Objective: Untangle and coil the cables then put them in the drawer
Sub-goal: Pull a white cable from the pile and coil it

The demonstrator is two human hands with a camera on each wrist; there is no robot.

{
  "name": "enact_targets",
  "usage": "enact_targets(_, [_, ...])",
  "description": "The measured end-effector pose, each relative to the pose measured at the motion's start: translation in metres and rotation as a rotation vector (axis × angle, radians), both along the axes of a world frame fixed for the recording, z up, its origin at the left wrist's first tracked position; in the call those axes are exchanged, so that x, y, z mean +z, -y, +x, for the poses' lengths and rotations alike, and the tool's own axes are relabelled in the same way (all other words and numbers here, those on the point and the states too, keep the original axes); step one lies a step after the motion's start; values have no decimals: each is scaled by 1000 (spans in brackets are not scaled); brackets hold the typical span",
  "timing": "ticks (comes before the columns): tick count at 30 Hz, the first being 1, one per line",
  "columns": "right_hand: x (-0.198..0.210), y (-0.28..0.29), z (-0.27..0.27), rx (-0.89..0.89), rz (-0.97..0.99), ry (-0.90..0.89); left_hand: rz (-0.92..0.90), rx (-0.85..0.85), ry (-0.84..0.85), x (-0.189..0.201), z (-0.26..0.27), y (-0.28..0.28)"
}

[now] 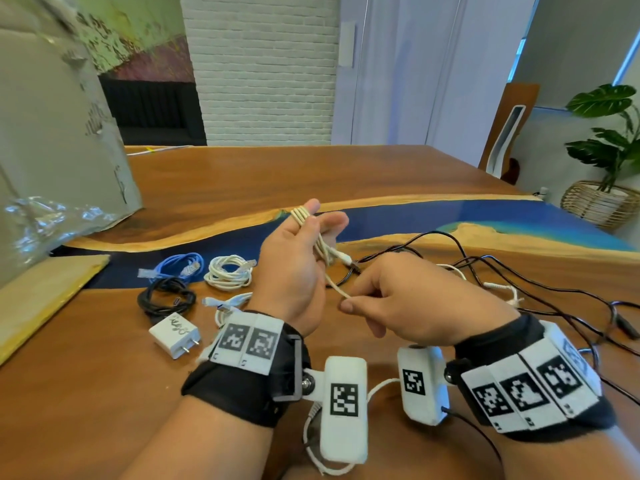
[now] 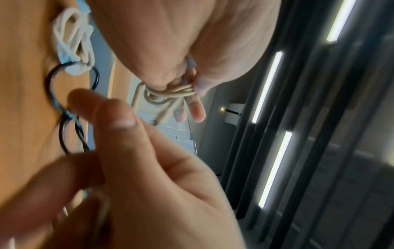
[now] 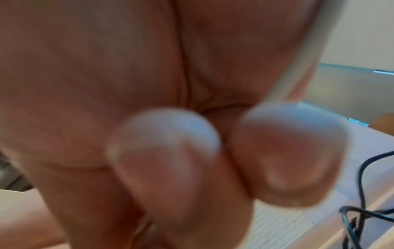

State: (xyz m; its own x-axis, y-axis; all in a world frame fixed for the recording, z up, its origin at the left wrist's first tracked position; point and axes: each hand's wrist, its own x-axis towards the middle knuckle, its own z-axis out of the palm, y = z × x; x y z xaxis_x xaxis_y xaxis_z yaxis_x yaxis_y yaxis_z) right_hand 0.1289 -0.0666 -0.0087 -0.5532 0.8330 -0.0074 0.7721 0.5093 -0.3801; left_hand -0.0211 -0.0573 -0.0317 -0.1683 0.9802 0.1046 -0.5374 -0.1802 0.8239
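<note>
The left hand (image 1: 294,268) is raised above the table (image 1: 242,181), its fingers curled, with a beige cable (image 1: 304,216) looped several times around them and held there by the thumb. A strand of that cable runs down to the right hand (image 1: 408,299), which pinches it between thumb and forefinger just beside the left hand, the other fingers curled in. In the left wrist view the loops (image 2: 170,91) sit wound round the fingers (image 2: 198,109). The right wrist view is blurred and shows only curled fingertips (image 3: 166,138).

Left of the left hand lie a white coil (image 1: 228,271), a blue coil (image 1: 180,266) and a black coil (image 1: 166,299), well apart from it, with a white plug (image 1: 176,336) just in front of the black coil. A small white cable (image 1: 228,303) lies near the left wrist. Right of the left hand a loose black cable (image 1: 485,268) sprawls over the table, tangled with a white one (image 1: 502,289).

A cardboard box (image 1: 52,299) and a grey bag (image 1: 52,133) stand far left of the left hand; their contents cannot be seen
</note>
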Motion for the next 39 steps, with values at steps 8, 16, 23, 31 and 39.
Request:
enact_targets(8, [15,4,19,-84,276,-242,41,-190,-924,-13,-3,3])
enact_targets(16, [11,-7,31,-12,233,-591,-95,-574,-467,5,-2,20])
enact_targets(23, [-5,-23,29,-14,224,-675,-124,-558,-172,6,-8,17])
enact_targets(31, [-14,-21,5,-45,-55,-873,-90,-361,-24,7,-8,12])
enact_targets(39, [-19,-17,-8,-48,-245,-1067,-87,-117,-182,3,-4,5])
